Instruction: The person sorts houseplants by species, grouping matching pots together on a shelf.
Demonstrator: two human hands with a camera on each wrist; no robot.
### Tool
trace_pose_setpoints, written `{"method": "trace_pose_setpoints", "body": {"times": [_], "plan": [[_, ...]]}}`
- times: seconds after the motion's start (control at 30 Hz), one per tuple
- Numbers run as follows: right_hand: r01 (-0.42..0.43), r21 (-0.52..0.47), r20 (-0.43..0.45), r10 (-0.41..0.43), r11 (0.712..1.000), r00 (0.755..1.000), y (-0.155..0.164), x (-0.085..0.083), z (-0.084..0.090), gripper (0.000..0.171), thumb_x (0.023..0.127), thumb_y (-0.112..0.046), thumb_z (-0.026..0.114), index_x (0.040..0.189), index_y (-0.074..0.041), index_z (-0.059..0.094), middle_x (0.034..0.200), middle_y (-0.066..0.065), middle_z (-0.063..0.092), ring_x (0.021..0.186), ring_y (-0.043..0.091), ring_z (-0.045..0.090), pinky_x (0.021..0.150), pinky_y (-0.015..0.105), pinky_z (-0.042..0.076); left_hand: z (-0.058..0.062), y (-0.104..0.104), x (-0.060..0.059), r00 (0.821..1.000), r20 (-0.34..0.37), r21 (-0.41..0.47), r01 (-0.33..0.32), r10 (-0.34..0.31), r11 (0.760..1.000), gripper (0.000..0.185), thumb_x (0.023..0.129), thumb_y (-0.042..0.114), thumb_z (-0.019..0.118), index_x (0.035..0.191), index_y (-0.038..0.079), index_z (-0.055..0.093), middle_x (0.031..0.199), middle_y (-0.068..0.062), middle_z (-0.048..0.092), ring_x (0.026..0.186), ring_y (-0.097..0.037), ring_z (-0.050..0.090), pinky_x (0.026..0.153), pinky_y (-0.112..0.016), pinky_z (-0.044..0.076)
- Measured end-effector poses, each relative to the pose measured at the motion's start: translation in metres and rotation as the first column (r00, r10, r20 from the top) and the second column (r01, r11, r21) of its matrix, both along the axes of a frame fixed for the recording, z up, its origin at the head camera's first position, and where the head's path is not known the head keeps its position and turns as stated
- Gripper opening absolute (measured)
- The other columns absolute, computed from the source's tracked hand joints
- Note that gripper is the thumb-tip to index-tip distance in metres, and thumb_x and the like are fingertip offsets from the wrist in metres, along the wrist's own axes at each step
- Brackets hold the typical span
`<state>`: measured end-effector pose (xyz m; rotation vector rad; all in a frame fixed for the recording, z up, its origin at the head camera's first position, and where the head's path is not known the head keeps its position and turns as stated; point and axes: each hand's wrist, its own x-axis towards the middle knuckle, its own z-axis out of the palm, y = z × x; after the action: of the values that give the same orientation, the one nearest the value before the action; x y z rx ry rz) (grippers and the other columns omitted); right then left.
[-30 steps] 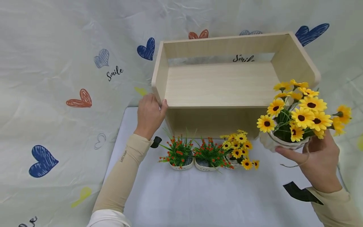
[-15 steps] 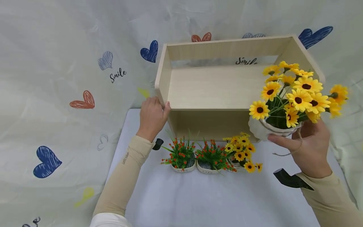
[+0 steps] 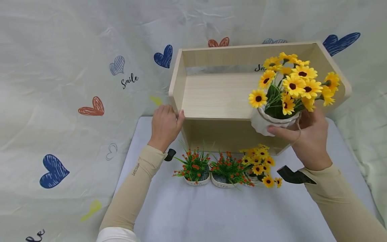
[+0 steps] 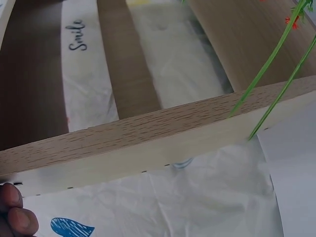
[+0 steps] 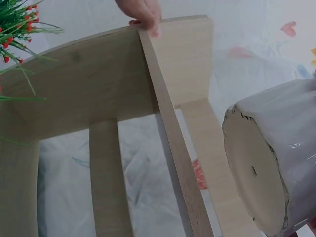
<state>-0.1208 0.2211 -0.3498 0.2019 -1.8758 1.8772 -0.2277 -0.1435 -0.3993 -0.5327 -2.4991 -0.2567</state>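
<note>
My right hand (image 3: 312, 139) holds a white flowerpot (image 3: 262, 122) of yellow artificial sunflowers (image 3: 293, 85), thumb across its front and a loose twine hanging at its side. The pot is raised in front of the right part of a pale wooden two-tier shelf (image 3: 217, 95). Its round base (image 5: 254, 173) faces the right wrist view. At the shelf's left side, my left hand (image 3: 165, 126) grips the side panel near the middle board, thumb at the front edge. Only fingertips (image 4: 22, 219) of that hand show in the left wrist view.
Two pots of red-flowered grass, a left one (image 3: 196, 168) and a right one (image 3: 225, 171), stand before the shelf. A smaller sunflower pot (image 3: 259, 164) sits beside them. White cloth (image 3: 205, 215) covers the table; a heart-printed sheet (image 3: 60, 84) hangs behind.
My right hand has carried the sunflower pot left and upward, from beside the shelf's right end to in front of its upper tier. The left hand stays on the side panel.
</note>
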Motion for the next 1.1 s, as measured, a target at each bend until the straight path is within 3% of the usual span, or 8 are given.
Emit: {"method": "trace_pose_setpoints", "body": {"times": [0.17,0.37,0.47,0.57,0.73,0.9,1.1], "plan": [[-0.036,0.036,0.032,0.035,0.999,0.999,-0.01,-0.016,0.006,0.101,0.063,0.021,0.084,0.152,-0.014,0.049,0.157,0.007,0.051,0.141,0.021,0.051,0.113,0.019,0.043,-0.001,0.0,-0.001,1.0,0.004,0.012,-0.001,0.001,1.0,0.052,0.106,0.033,0.045,0.064,0.004,0.055,0.072,-0.015,0.056,0.07,-0.035,0.054,0.066,-0.047,0.046],[0.013,0.219,0.183,-0.054,0.976,0.982,-0.022,-0.032,0.01,0.098,0.072,0.003,0.089,0.154,-0.028,0.045,0.158,-0.005,0.049,0.136,0.013,0.053,0.117,0.027,0.041,-0.002,-0.001,-0.001,1.0,-0.007,0.024,0.005,-0.004,1.0,0.052,0.106,0.032,0.047,0.064,0.003,0.059,0.074,-0.015,0.058,0.071,-0.035,0.054,0.066,-0.047,0.045],[0.015,0.271,0.228,-0.079,0.962,0.97,-0.026,-0.04,0.008,0.096,0.072,-0.006,0.092,0.152,-0.032,0.046,0.154,-0.009,0.051,0.129,0.01,0.055,0.111,0.026,0.043,-0.003,-0.001,-0.002,1.0,-0.007,0.036,0.011,-0.011,0.999,0.052,0.105,0.032,0.048,0.063,0.004,0.059,0.073,-0.014,0.058,0.07,-0.035,0.054,0.065,-0.046,0.044],[0.015,0.316,0.252,-0.099,0.949,0.963,-0.03,-0.047,0.004,0.095,0.071,-0.013,0.094,0.151,-0.034,0.047,0.146,-0.012,0.053,0.116,0.009,0.055,0.098,0.022,0.043,-0.004,0.0,-0.003,1.0,-0.009,0.04,0.017,-0.016,0.999,0.052,0.105,0.032,0.048,0.062,0.004,0.058,0.071,-0.014,0.057,0.069,-0.035,0.053,0.064,-0.045,0.044],[-0.006,0.344,0.255,-0.087,0.939,0.963,-0.042,-0.057,0.002,0.096,0.071,-0.018,0.095,0.151,-0.035,0.046,0.139,-0.014,0.054,0.103,0.013,0.05,0.085,0.024,0.038,-0.004,-0.001,-0.003,1.0,-0.011,0.041,0.014,-0.013,0.999,0.052,0.105,0.032,0.047,0.061,0.005,0.057,0.071,-0.013,0.056,0.068,-0.034,0.053,0.064,-0.045,0.044],[-0.033,0.331,0.262,-0.058,0.943,0.963,-0.053,-0.063,0.0,0.095,0.069,-0.02,0.097,0.149,-0.034,0.046,0.142,-0.01,0.056,0.109,0.008,0.058,0.089,0.016,0.044,-0.003,-0.001,-0.002,1.0,-0.003,0.043,0.015,-0.015,0.999,0.053,0.105,0.032,0.046,0.061,0.005,0.056,0.068,-0.013,0.054,0.065,-0.034,0.052,0.061,-0.045,0.043],[-0.055,0.341,0.275,-0.044,0.938,0.96,-0.062,-0.067,0.002,0.092,0.069,-0.025,0.097,0.147,-0.032,0.048,0.144,-0.007,0.054,0.111,0.01,0.055,0.091,0.018,0.043,-0.003,0.0,-0.002,1.0,-0.007,0.035,0.025,-0.025,0.999,0.052,0.105,0.031,0.045,0.062,0.005,0.058,0.068,-0.012,0.054,0.064,-0.035,0.052,0.061,-0.046,0.043]]}}
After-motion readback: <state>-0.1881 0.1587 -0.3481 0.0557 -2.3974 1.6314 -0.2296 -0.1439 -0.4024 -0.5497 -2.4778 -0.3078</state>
